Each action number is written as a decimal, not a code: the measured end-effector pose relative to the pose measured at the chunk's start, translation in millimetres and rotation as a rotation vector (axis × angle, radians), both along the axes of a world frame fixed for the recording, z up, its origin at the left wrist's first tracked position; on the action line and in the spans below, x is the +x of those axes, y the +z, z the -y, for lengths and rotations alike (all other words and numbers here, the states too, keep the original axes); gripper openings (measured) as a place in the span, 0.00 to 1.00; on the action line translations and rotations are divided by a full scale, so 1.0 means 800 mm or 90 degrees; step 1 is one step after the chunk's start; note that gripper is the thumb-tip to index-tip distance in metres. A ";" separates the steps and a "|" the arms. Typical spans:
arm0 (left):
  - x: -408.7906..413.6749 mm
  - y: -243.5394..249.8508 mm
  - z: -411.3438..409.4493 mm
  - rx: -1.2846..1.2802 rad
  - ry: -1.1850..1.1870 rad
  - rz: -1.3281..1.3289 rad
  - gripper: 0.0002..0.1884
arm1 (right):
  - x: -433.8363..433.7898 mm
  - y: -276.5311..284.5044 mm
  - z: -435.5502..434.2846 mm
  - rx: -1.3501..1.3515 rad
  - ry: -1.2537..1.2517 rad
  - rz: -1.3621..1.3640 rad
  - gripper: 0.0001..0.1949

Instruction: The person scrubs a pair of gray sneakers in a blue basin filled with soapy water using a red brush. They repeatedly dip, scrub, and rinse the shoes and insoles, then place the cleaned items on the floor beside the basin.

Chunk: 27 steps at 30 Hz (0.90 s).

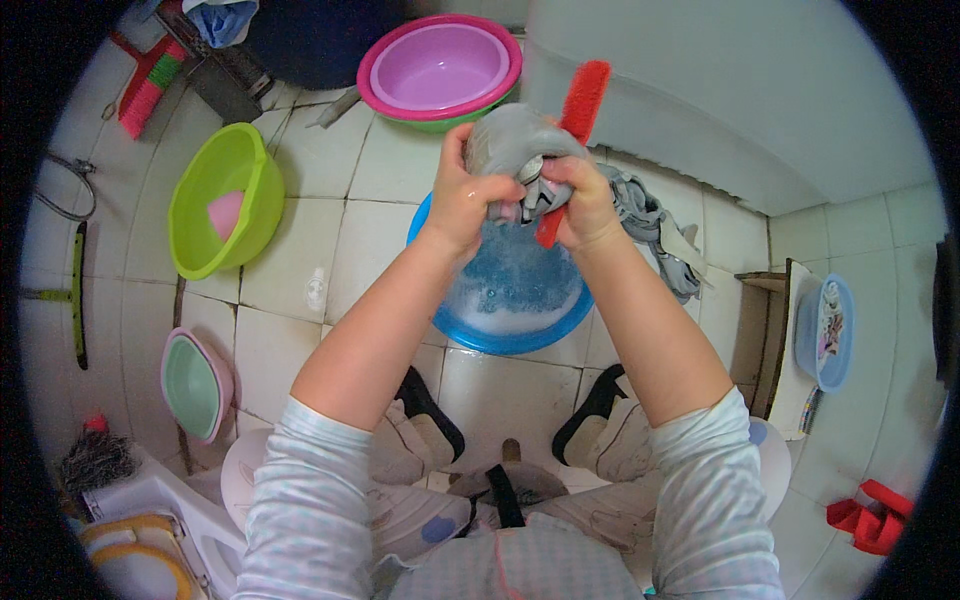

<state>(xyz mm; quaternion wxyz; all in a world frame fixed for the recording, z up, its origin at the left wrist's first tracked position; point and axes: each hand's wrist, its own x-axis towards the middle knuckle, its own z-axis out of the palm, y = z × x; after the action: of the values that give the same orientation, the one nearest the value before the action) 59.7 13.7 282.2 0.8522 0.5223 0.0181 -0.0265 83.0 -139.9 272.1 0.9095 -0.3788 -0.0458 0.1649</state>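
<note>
Both hands are raised over a blue basin of sudsy water on the floor. My left hand grips one side of a bunched, wet grey cloth. Its other side is in my right hand, the thumb pressed into the folds. A red scrubbing brush is also held in my right hand, bristled head up and handle end showing below the palm. Some of my fingers are hidden behind the cloth. Beyond my right forearm, more wet grey cloth lies heaped on the tiles beside the basin.
Nested pink and purple basins stand ahead. To the left are a lime-green basin with a pink item inside and a smaller nested pair. A low wooden shelf stands at right, near a light-blue basket. A toilet is at lower left.
</note>
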 end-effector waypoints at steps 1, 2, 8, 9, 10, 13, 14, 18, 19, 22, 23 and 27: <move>0.005 -0.014 -0.006 0.114 -0.029 -0.012 0.42 | 0.003 -0.010 0.003 -0.005 0.028 -0.003 0.31; 0.010 -0.039 -0.013 0.227 -0.059 -0.025 0.42 | 0.009 -0.019 0.020 -0.261 0.074 0.098 0.32; -0.016 -0.147 -0.059 1.005 -0.288 0.116 0.46 | -0.033 -0.076 0.032 -1.199 0.256 0.436 0.48; -0.012 -0.165 -0.054 1.027 -0.287 0.110 0.47 | -0.034 -0.091 0.033 -1.201 0.260 0.426 0.51; -0.009 -0.177 -0.051 1.052 -0.287 0.102 0.47 | -0.035 -0.106 0.033 -1.199 0.264 0.414 0.53; -0.020 -0.212 -0.039 1.091 -0.313 0.103 0.47 | -0.038 -0.148 0.038 -1.201 0.303 0.410 0.57; -0.023 -0.228 -0.040 1.054 -0.299 0.117 0.45 | -0.041 -0.161 0.037 -1.194 0.315 0.393 0.59; -0.025 -0.286 -0.038 1.146 -0.316 0.134 0.40 | -0.043 -0.199 0.029 -1.211 0.385 0.278 0.61; -0.021 -0.292 -0.039 1.164 -0.330 0.136 0.37 | -0.040 -0.201 0.025 -1.209 0.398 0.266 0.61; -0.011 -0.308 -0.038 1.182 -0.378 0.109 0.29 | -0.033 -0.219 0.024 -1.205 0.438 0.219 0.59; -0.009 -0.313 -0.035 1.166 -0.394 0.077 0.27 | -0.032 -0.235 0.026 -1.201 0.452 0.199 0.59; 0.010 -0.300 -0.021 1.179 -0.639 -0.064 0.23 | -0.020 -0.243 0.027 -1.134 0.534 0.079 0.53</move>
<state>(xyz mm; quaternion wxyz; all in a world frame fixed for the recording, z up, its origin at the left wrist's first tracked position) 67.6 30.3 42.6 0.0098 0.9151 -0.1516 -0.3736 67.0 -161.4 77.5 0.1557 -0.8863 -0.0833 0.4281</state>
